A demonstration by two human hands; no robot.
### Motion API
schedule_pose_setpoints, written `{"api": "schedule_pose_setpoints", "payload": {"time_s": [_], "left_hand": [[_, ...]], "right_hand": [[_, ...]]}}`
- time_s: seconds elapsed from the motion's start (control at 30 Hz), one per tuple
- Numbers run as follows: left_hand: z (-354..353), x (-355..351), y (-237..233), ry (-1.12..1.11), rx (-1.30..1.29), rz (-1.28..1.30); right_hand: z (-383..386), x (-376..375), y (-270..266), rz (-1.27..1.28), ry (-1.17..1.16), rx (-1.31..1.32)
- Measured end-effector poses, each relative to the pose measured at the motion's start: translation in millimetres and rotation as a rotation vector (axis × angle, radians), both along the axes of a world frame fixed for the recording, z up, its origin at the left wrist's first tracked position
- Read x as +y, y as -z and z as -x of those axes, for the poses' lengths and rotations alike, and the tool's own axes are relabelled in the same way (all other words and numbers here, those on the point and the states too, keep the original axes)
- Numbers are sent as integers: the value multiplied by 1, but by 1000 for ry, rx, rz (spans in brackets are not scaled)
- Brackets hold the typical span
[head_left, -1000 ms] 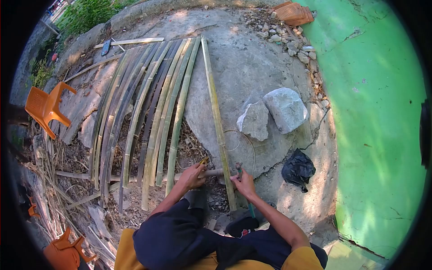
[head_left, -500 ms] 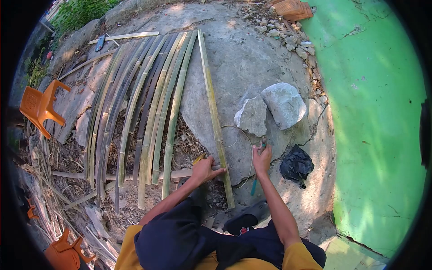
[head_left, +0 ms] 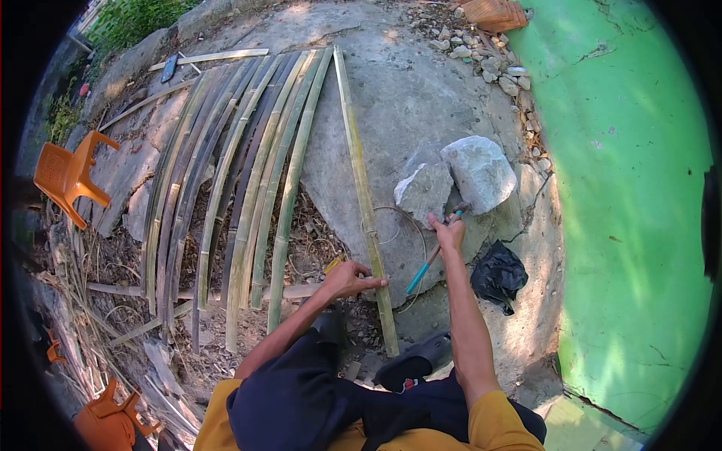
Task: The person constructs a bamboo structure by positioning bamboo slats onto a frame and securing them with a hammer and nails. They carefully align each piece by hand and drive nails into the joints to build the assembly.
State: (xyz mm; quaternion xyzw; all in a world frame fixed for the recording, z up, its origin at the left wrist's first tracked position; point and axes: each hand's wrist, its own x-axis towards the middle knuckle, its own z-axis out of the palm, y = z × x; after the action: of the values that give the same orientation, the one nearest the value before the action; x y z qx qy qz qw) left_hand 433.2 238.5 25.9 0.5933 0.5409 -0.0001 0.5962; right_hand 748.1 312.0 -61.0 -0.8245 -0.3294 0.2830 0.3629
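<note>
My left hand (head_left: 347, 279) is closed at the near part of a single bamboo slat (head_left: 359, 180), its thumb lying across the top. That slat lies apart from the others, pointing away from me. In my right hand (head_left: 449, 231) is a long tool with a teal grip (head_left: 417, 278), held close to its dark far end; its exact kind is hard to make out. The hand is just in front of two pale rocks (head_left: 477, 174). A thin cord (head_left: 412, 222) loops on the concrete beside the slat. Something small and yellow (head_left: 335, 262) shows behind my left hand, partly hidden.
Several bamboo slats (head_left: 252, 173) lie side by side at left across a wooden crosspiece (head_left: 113, 289). A black plastic bag (head_left: 499, 278) rests right of my right arm. Orange chairs (head_left: 71, 173) stand at left, and a green floor (head_left: 624, 225) borders the right.
My right hand has moved away from me towards the rocks with the tool, whose teal grip now shows more fully. My left hand has shifted slightly right, still at the slat.
</note>
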Motion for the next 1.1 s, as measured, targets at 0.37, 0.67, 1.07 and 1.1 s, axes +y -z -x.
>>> {"api": "schedule_pose_setpoints", "payload": {"time_s": [0.37, 0.67, 1.07, 1.1], "left_hand": [[-2, -4, 5, -16, -109, -60], [1, -12, -2, -175, -94, -238], [-1, -29, 0, -232, 19, -287], [-1, -28, 2, -229, 38, -288]], "right_hand": [[-22, -60, -49, 31, -163, 218], [-14, -107, -37, 58, -283, 272], [70, -115, -37, 38, -369, 287], [68, -112, -37, 40, -369, 288]]}}
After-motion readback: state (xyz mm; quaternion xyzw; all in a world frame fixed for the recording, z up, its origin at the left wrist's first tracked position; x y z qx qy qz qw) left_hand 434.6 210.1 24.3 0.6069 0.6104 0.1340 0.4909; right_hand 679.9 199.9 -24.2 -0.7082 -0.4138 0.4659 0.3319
